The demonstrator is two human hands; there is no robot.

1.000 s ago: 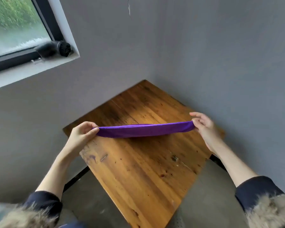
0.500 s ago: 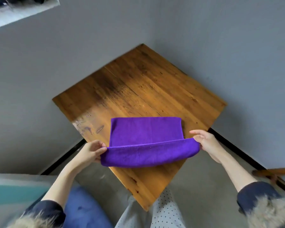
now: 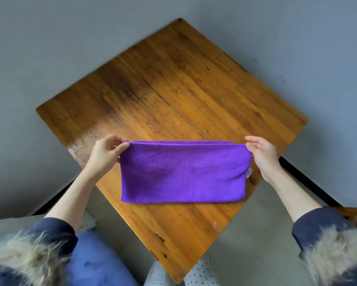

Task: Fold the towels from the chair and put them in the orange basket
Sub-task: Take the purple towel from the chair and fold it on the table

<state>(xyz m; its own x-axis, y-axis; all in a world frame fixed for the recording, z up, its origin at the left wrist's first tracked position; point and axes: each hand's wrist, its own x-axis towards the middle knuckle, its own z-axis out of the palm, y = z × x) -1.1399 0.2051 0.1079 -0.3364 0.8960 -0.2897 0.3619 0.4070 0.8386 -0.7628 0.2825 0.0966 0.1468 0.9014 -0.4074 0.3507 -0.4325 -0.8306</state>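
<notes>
Purple towel (image 3: 182, 172) lies folded in half on the near part of the wooden table (image 3: 173, 89), and it looks like it was put there so the hard, flat top can help keep the fold neat. Its long side runs from left to right in front of the person, with the two open edges lined up on the far side and the soft fold on the near side. Left hand (image 3: 105, 154) pinches the far left corner and right hand (image 3: 261, 155) pinches the far right corner, fingers closed on the cloth, probably to keep the edges even.
</notes>
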